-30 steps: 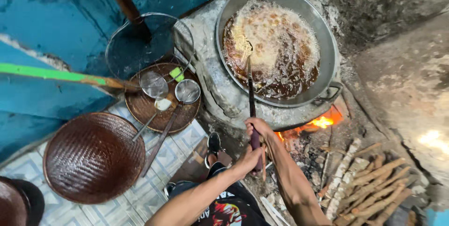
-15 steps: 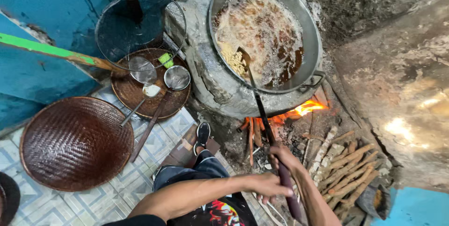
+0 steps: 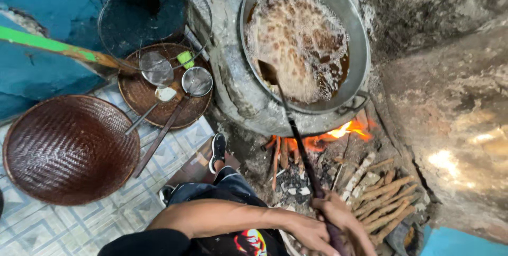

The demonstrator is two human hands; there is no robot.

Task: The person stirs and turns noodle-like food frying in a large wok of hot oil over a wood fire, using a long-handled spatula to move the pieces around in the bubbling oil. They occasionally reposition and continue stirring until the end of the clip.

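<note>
A big metal wok sits on a clay stove, filled with frothing brown oil and frying food. A long dark-handled ladle reaches from the bottom of the view up into the oil. Both hands grip the end of its handle: my left hand comes in from the left across my body, my right hand is just beside it. Under the wok an orange fire burns.
Split firewood sticks lie right of the hands. A large woven basket rests on the tiled floor at left. A smaller woven tray holds two wire skimmers; a big round wire strainer stands behind. A green-painted pole crosses at left.
The hands have slid back down the ladle handle toward the bottom of the view, and the ladle bowl now lies nearer the wok's front edge. The view has shifted closer.
</note>
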